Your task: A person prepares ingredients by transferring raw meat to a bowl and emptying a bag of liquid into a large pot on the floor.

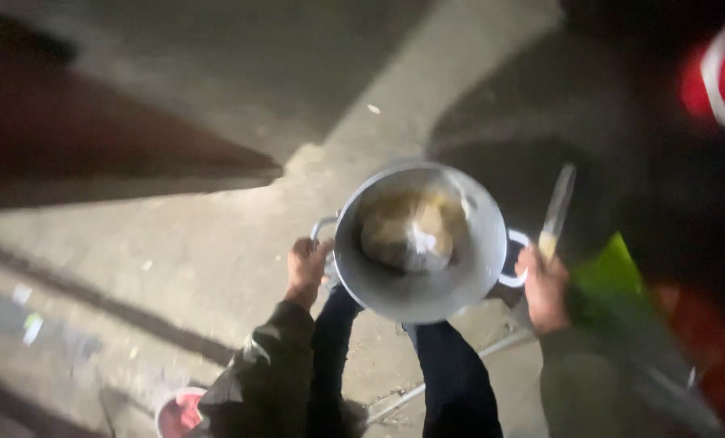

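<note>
At the far lower left, a small round bowl with a pale rim and reddish contents sits on the grey concrete floor, near the person's dark-sleeved arm. Moving right, the left hand is curled tight around the left loop handle of a large round silver metal pot, which is carried above the floor in front of the person's dark trouser legs. The pot is already lifted clear of the ground and held between both hands; inside it lies a brownish, lumpy mass, too blurred to identify. Further right, the right hand closes on the pot's right loop handle and also seems to pinch a long, thin, pale utensil that points upward beside the rim. Judging from this, the lifting is done and the pot has not yet been set down anywhere. At the far right, blurred green and red shapes cannot be identified.
</note>
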